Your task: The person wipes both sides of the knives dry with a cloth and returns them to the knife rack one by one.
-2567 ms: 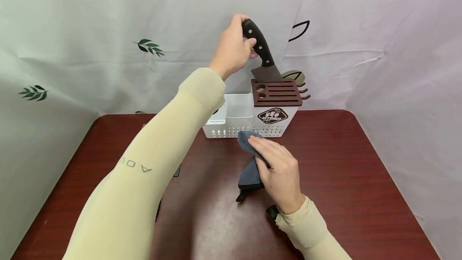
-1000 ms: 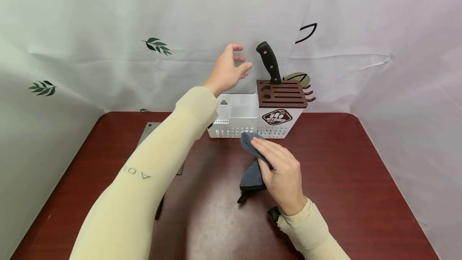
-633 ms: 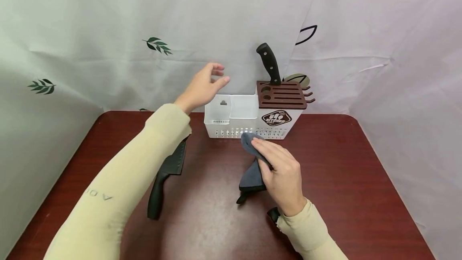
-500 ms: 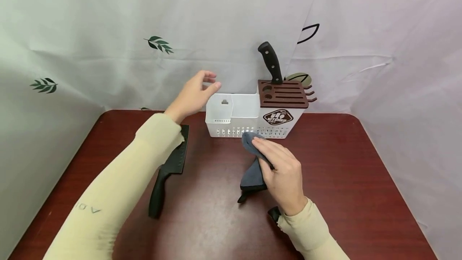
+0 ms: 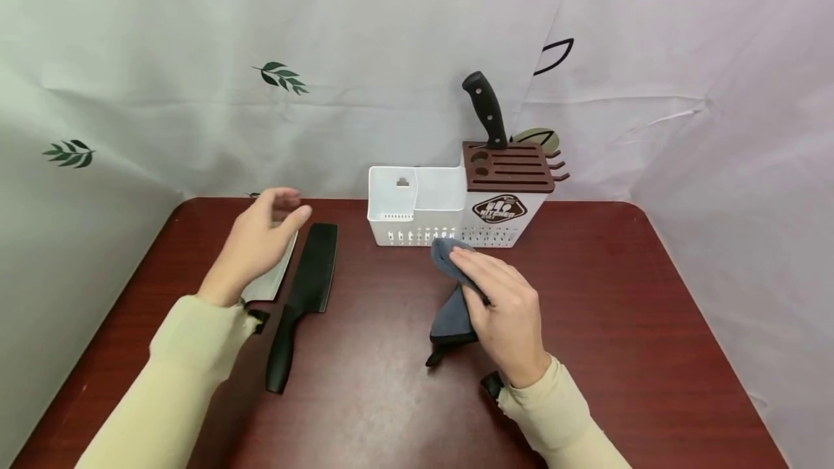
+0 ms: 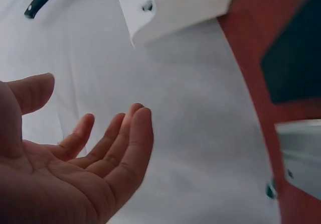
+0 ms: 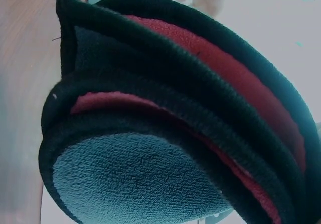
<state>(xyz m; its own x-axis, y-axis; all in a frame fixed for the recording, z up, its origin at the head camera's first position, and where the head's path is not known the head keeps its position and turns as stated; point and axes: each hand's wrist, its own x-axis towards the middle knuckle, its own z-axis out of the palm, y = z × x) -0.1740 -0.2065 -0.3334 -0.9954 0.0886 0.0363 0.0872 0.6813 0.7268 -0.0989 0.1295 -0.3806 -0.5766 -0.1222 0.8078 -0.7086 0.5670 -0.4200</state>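
My left hand (image 5: 257, 244) hovers, fingers loosely bent and holding nothing, over a silver-bladed knife (image 5: 270, 284). The hand and wrist cover part of that knife. Just right of it lies a black cleaver (image 5: 313, 270), handle toward me. My right hand (image 5: 504, 302) grips a folded grey cloth (image 5: 454, 317) with black edging; red inner layers of the cloth (image 7: 220, 66) show in the right wrist view. A black-handled knife (image 5: 485, 111) stands in the rear slot of the brown slotted top (image 5: 515, 168) on a white holder (image 5: 423, 226), its blade hidden inside.
Brown hooks (image 5: 557, 166) stick out from the holder's right side, and open white bins (image 5: 439, 190) form its left part. A black object (image 5: 491, 384) shows beside my right wrist. Behind the dark red table (image 5: 619, 310) hangs a white patterned cloth backdrop (image 5: 365, 35).
My left hand has let go of the black-handled knife, now lower in its slot, and moved left and down toward the silver-bladed knife. My right hand has kept its grip on the cloth.
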